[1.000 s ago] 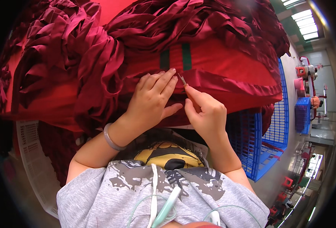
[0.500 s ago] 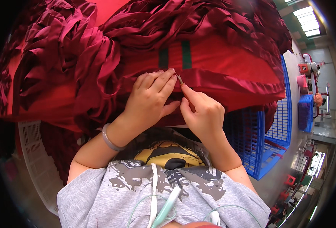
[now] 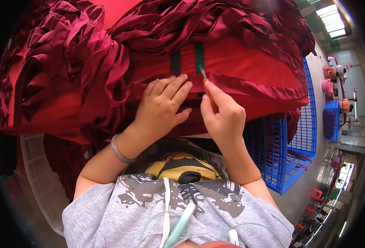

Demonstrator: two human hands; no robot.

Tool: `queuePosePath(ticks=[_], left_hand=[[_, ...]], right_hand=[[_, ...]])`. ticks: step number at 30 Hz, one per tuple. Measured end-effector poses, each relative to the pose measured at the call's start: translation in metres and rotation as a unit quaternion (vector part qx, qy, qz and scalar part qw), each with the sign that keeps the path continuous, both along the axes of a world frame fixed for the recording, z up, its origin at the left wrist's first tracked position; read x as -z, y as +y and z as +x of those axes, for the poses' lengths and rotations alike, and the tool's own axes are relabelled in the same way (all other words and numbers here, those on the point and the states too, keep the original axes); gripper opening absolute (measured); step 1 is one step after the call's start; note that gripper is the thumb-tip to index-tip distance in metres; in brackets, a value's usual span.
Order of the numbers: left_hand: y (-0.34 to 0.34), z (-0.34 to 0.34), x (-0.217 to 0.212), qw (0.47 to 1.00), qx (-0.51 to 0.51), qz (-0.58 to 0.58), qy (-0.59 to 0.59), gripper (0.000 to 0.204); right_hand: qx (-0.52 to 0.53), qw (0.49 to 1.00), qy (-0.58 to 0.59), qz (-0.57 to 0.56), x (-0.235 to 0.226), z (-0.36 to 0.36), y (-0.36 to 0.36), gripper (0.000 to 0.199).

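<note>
My left hand (image 3: pixel 159 101) lies flat on a dark red fabric strip (image 3: pixel 248 84) at the near edge of the red-covered surface, its fingers stretched out over the cloth. To its right, my right hand (image 3: pixel 224 111) is closed around a small seam ripper (image 3: pixel 203 74) with a brownish handle and a thin metal tip. That tip points away from me, just beyond the strip and beside two dark green bands (image 3: pixel 200 56) on the red cloth (image 3: pixel 236 56). Most of the handle is hidden in my fingers.
Heaped dark red fabric strips (image 3: pixel 77 58) cover the left and far side. A blue plastic crate (image 3: pixel 273 153) stands below at the right, a white basket (image 3: pixel 38 165) with dark red fabric at the left. Red stools (image 3: pixel 316 194) and another blue crate (image 3: pixel 332 120) are farther right.
My right hand has moved slightly away from me and to the right, lifting the seam ripper's tip from beside my left fingertips. The left hand has stayed on the cloth.
</note>
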State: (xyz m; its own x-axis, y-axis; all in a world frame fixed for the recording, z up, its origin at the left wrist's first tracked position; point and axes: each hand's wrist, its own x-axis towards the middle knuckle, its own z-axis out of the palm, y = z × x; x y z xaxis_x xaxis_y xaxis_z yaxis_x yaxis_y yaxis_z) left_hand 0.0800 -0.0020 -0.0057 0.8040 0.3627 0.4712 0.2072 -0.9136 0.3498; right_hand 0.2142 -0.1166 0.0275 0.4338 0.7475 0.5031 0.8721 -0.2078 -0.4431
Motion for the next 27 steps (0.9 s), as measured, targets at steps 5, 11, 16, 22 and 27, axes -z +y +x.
queuePosePath(ticks=[5, 11, 16, 22, 27], left_hand=[[0.000, 0.000, 0.004, 1.000, 0.007, 0.004, -0.011, 0.055], [0.001, 0.000, 0.001, 1.000, 0.014, 0.002, -0.005, 0.055], [0.000, -0.001, 0.001, 1.000, 0.008, -0.003, 0.001, 0.055], [0.002, 0.000, 0.001, 1.000, 0.011, -0.003, 0.001, 0.054], [0.002, -0.001, 0.000, 1.000, 0.021, -0.016, 0.001, 0.054]], right_hand=[[-0.034, 0.993, -0.051, -0.101, -0.005, -0.005, -0.008, 0.030], [0.010, 0.988, 0.154, -0.023, 0.006, 0.001, 0.002, 0.030], [-0.020, 0.987, 0.119, -0.103, -0.013, -0.004, -0.012, 0.027], [-0.017, 0.998, 0.013, -0.053, 0.000, 0.005, 0.002, 0.028], [-0.027, 0.946, 0.295, -0.130, -0.032, 0.016, -0.007, 0.026]])
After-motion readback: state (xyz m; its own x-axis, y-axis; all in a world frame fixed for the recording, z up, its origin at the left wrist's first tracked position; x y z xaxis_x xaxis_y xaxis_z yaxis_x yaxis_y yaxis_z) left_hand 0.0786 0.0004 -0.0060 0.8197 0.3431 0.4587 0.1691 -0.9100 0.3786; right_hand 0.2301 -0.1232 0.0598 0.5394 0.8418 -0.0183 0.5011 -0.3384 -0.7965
